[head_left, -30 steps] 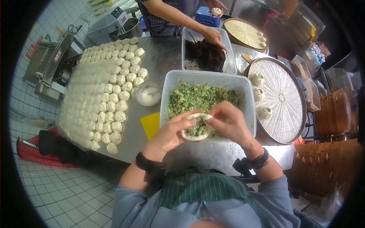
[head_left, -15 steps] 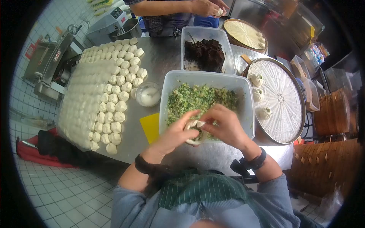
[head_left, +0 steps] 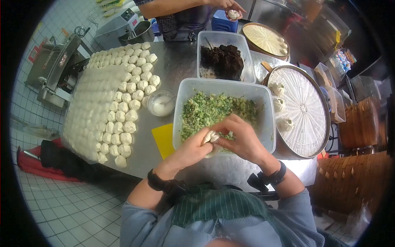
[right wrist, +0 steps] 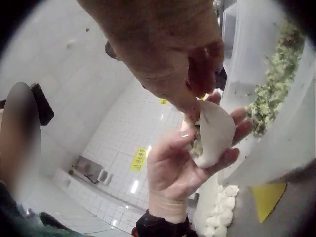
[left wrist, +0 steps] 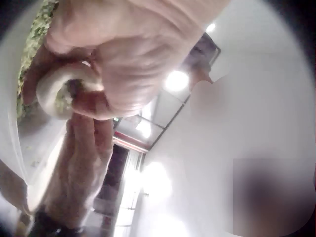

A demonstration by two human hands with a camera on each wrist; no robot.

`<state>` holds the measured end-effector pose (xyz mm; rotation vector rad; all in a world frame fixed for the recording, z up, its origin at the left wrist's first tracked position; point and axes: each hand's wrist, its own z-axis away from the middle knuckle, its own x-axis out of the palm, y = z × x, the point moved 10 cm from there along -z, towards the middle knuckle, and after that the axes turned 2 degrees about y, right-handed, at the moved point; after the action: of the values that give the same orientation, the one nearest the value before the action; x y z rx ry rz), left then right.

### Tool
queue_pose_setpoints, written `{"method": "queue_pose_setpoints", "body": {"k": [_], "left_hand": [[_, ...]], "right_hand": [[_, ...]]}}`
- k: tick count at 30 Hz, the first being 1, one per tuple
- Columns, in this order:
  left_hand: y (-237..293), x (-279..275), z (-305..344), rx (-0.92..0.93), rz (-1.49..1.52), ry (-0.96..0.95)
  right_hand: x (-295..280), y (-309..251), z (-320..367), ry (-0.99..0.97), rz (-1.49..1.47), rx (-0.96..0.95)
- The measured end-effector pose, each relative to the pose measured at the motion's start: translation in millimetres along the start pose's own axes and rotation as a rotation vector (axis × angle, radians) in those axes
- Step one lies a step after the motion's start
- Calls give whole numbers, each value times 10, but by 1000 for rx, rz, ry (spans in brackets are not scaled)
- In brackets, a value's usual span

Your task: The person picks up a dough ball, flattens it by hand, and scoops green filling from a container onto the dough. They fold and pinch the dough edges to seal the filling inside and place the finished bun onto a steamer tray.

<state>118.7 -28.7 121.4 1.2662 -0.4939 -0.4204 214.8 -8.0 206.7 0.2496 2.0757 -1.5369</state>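
A bun (right wrist: 216, 133) of white dough, its edge pleated on one side, sits in my left hand (head_left: 190, 151). The left fingers curl round its outside, and the thumb reaches into its opening. With thumb and fingertips, my right hand (head_left: 242, 139) pinches the edge of the dough. In both wrist views a gap remains in the dough, with green filling inside. Both hands are over the near edge of a plastic tub (head_left: 266, 109) of chopped green filling (head_left: 210, 108).
At right, a round woven steamer tray (head_left: 306, 119) bears three buns. Many dough pieces (head_left: 127, 127) lie left, partly under plastic. Nearby are a bowl (head_left: 161, 103), a yellow sheet (head_left: 163, 139) and a tub of dark filling (head_left: 228, 61). Another person's hand (head_left: 224, 4) holds a bun.
The dough's wide round opening has narrowed, with its edge gathered into folds between my hands. Across the table, the other person's hand has left the dark filling's tub.
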Motion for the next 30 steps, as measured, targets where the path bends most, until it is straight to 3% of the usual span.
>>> {"method": "queue_pose_setpoints", "body": {"k": [2, 4, 8, 9, 10, 11, 13, 17, 19, 21, 23, 25, 27, 29, 30], "left_hand": [[99, -17, 43, 44, -18, -2], [123, -94, 128, -98, 466, 117], [53, -131, 83, -5, 449, 179], [24, -128, 75, -19, 261, 181], [6, -131, 79, -36, 73, 182], [22, -136, 85, -37, 74, 184], [-38, 0, 91, -150, 43, 46], [-66, -14, 27, -87, 0, -1], [42, -64, 74, -122, 301, 105], [58, -125, 84, -87, 354, 158], [68, -168, 95, -49, 406, 211], [121, -155, 89, 7, 124, 250], [146, -98, 57, 17, 70, 216], [173, -65, 45, 23, 17, 179], [111, -49, 43, -56, -10, 158]], "right_hand": [[40, 81, 26, -55, 40, -38], [-36, 101, 10, -24, 16, 15], [-61, 92, -13, 47, 9, 23], [-65, 98, -14, 46, 8, 20], [-29, -14, 0, -2, 62, -107], [22, -125, 30, -49, 115, -234], [14, -163, 29, -48, 87, -186], [49, -90, -8, 0, 18, -71], [22, -75, -12, -9, 67, -118], [18, -91, -6, -22, 117, -163], [-38, 28, -23, 27, 67, -42], [-4, 44, -21, 37, 51, -28], [-6, 36, -22, 47, 33, -15], [36, -318, 36, 14, 235, -328], [52, -309, 45, 11, 234, -327]]}}
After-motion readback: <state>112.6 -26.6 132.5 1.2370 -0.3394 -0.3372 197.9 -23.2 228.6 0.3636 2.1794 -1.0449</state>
